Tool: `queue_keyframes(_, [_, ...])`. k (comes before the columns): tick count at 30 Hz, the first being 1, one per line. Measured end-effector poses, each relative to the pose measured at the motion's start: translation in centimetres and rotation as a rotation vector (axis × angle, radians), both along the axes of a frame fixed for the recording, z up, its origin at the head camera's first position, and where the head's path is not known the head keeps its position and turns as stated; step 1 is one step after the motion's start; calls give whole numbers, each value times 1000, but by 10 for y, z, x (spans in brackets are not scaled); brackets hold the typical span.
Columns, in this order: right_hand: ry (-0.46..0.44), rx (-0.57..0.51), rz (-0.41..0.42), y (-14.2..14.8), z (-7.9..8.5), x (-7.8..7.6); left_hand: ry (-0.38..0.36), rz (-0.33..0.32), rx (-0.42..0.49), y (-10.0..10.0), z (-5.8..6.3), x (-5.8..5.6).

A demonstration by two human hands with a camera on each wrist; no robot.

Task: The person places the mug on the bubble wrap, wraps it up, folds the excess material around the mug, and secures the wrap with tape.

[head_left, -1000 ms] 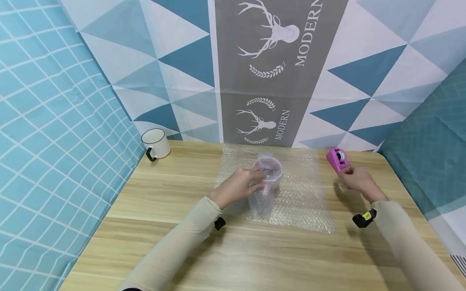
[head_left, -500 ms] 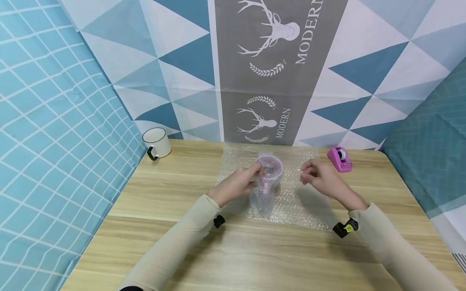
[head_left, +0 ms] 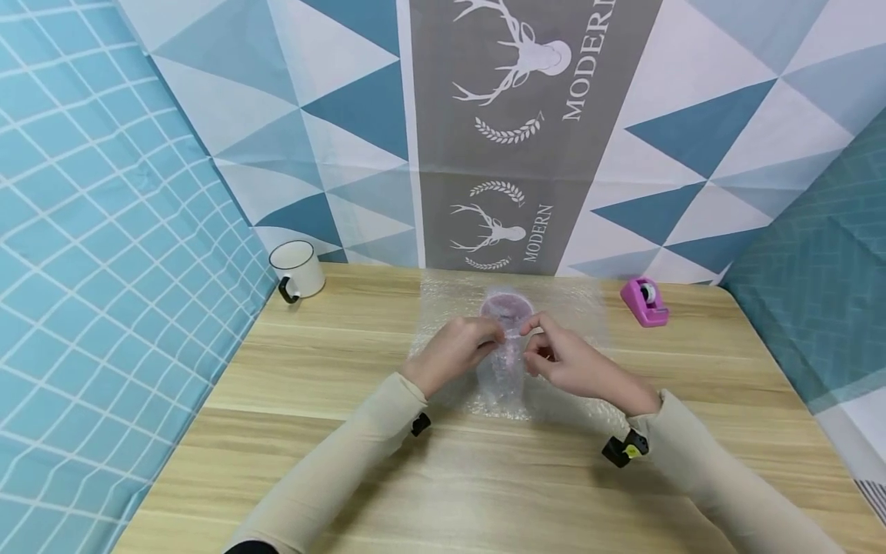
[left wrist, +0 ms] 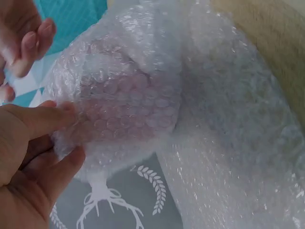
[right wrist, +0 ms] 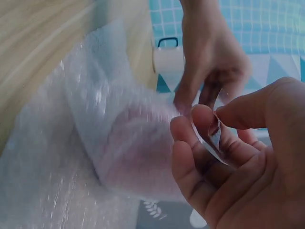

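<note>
A pinkish, round-rimmed cup (head_left: 508, 303) wrapped in bubble wrap stands at the middle of the table; the wrap covers its details. My left hand (head_left: 453, 348) pinches the wrap at the cup's left side, between thumb and fingers in the left wrist view. On the other side, my right hand (head_left: 571, 363) is close to the cup and the left fingertips. A short clear strip of tape (right wrist: 215, 136) is pinched between its thumb and index finger. Under the cup lies a flat bubble wrap sheet (head_left: 581, 300).
A pink tape dispenser (head_left: 645, 302) stands at the back right of the wooden table (head_left: 484, 492). At the back left is a white mug (head_left: 298, 269) with a black handle. Patterned cloth walls rise behind and at both sides.
My right hand has left the tape dispenser with a strip of tape and moved left to the wrapped cup. My left hand has stayed at the cup, with its fingers shifted slightly.
</note>
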State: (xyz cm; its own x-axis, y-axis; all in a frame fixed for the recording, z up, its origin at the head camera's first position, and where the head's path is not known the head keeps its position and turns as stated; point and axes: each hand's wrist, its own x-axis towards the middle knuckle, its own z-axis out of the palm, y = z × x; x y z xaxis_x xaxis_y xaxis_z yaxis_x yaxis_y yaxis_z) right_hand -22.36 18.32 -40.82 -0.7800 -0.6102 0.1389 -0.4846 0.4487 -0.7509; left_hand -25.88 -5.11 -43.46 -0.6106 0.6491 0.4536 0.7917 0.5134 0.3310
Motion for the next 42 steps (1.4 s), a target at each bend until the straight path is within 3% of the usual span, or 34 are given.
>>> queue_keyframes(5, [81, 69, 26, -14, -1, 0, 21, 40, -61, 5, 4, 3])
queue_keyframes(12, [189, 183, 3, -22, -3, -2, -68, 5, -149, 3, 12, 0])
queue_keyframes(20, [284, 212, -32, -29, -3, -2, -103, -93, -111, 7, 9, -7])
queue_keyframes(26, [336, 217, -18, -28, -4, -5, -262, -135, -61, 1, 14, -8])
queue_keyframes(29, [371, 204, 5, -28, -5, -8, -280, -168, -73, -3, 16, -9])
queue_keyframes(32, [397, 197, 21, -28, -5, -10, -173, -205, -117, -5, 16, -8])
queue_keyframes(34, [404, 199, 27, -29, -4, -10, -40, -206, -152, -6, 14, -7])
queue_keyframes(38, [420, 215, 35, -28, -4, -11, 228, -114, -162, -8, 3, -6])
queue_keyframes(40, [426, 225, 41, -27, -3, -12, 282, -39, -130, -10, -3, -4])
queue_keyframes(42, [404, 225, 46, -27, -3, -12, 264, 17, -82, -13, -8, -1])
